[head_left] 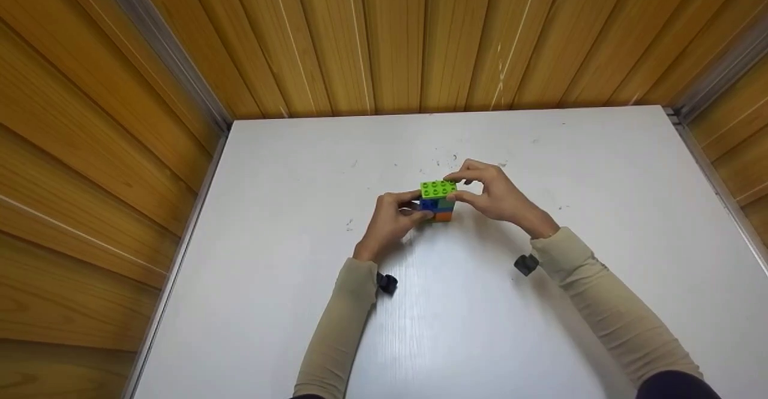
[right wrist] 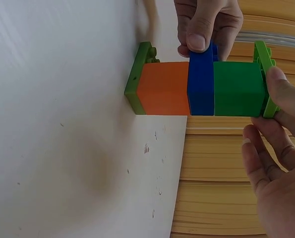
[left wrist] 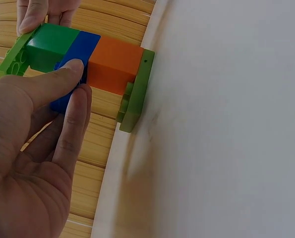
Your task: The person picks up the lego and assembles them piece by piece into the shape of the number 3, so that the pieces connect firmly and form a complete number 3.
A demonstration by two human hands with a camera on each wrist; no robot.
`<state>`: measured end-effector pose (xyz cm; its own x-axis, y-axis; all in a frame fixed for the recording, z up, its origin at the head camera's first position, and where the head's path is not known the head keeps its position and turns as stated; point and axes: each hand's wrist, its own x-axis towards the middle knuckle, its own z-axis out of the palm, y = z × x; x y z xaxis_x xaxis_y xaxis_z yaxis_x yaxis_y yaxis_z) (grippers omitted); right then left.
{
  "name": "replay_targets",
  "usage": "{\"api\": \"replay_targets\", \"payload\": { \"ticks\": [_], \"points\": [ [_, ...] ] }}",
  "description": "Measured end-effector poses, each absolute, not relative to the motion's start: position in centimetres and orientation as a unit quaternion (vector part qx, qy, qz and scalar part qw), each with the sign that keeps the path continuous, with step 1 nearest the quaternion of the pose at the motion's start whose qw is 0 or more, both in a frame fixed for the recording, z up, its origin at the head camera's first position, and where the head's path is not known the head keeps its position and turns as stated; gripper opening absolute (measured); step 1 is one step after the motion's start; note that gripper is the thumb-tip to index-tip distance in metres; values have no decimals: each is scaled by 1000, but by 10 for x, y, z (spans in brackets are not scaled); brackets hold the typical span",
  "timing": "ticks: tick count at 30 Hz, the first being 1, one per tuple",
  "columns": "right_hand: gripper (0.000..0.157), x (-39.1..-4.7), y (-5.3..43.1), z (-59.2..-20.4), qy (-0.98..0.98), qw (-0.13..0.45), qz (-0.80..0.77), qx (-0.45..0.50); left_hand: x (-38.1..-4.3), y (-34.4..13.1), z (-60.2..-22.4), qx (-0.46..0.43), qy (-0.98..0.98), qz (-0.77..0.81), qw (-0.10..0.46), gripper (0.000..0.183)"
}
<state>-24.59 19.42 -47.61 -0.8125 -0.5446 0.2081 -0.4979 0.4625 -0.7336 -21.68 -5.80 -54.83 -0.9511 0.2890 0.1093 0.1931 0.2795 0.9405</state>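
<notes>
A stack of toy building bricks stands upright on the table. From the bottom up come a flat olive-green brick [left wrist: 140,96], an orange brick [right wrist: 164,89], a flat blue brick [right wrist: 201,87], a green brick [right wrist: 239,89] and a flat lime-green brick [head_left: 435,190] with its studs upward. My left hand [head_left: 387,222] pinches the blue brick between thumb and fingers, on the part sticking out past the orange one. At the top, my right hand [head_left: 497,195] holds the right end of the lime-green brick by thumb and fingers. Whether that brick is fully seated is hard to see.
The white table [head_left: 270,303] carries small dark marks near the stack. Wood-panelled walls [head_left: 396,39] rise behind it and along both sides. A small black device [head_left: 388,284] sits at the left wrist, another black device [head_left: 526,264] at the right.
</notes>
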Motion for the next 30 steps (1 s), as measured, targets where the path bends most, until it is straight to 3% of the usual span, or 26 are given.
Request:
{"api": "replay_targets", "payload": {
  "ticks": [30],
  "points": [
    [34, -244, 189, -475, 861, 21, -405, -308, -216, -58, -546, 152, 797, 583, 40, 48]
  ]
}}
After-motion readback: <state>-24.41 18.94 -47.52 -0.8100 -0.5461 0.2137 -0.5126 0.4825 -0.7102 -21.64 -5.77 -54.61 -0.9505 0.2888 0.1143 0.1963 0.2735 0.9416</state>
